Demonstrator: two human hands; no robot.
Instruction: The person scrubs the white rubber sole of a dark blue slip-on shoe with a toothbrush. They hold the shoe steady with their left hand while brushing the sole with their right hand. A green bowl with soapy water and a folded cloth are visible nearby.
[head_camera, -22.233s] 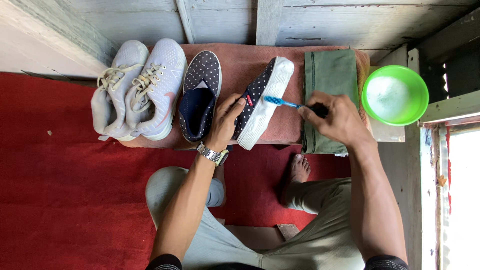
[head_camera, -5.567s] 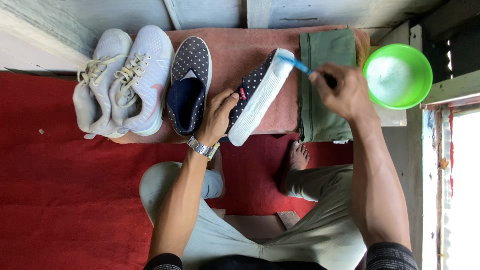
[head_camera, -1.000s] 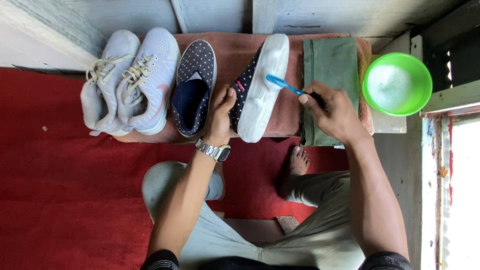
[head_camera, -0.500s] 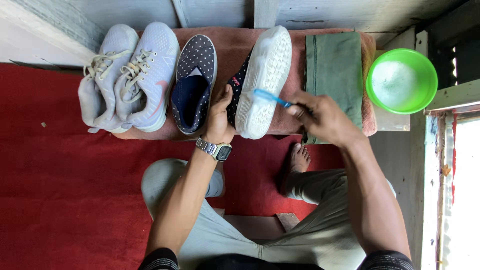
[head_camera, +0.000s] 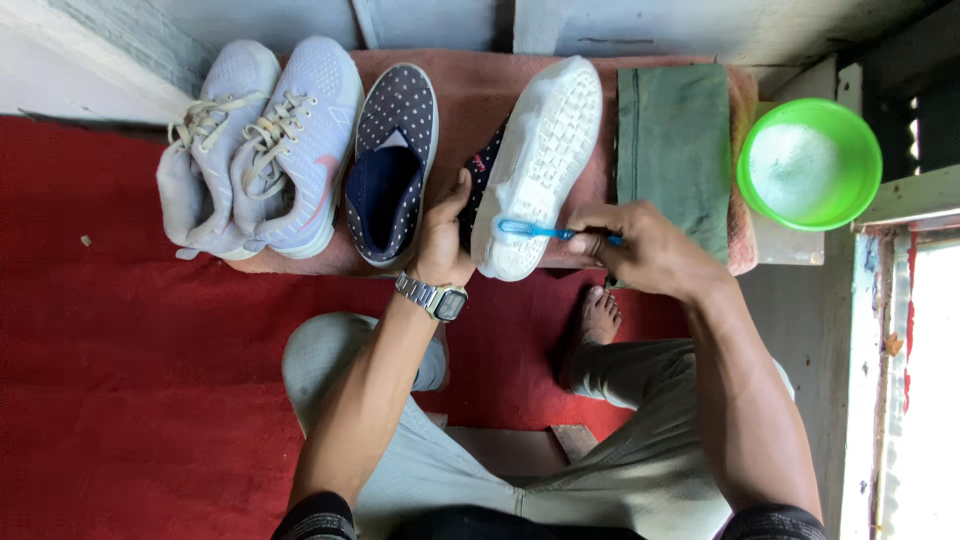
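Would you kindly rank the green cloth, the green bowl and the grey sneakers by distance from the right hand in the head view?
From the right hand:
1. Green cloth, just beyond the knuckles.
2. Green bowl, farther off to the right.
3. Grey sneakers, far left, past both dotted shoes.

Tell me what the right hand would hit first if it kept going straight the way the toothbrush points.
Probably the left hand. The right hand aims the blue toothbrush leftward across the white sole of the tipped shoe, which the bristles seem to touch already; depth is unclear.
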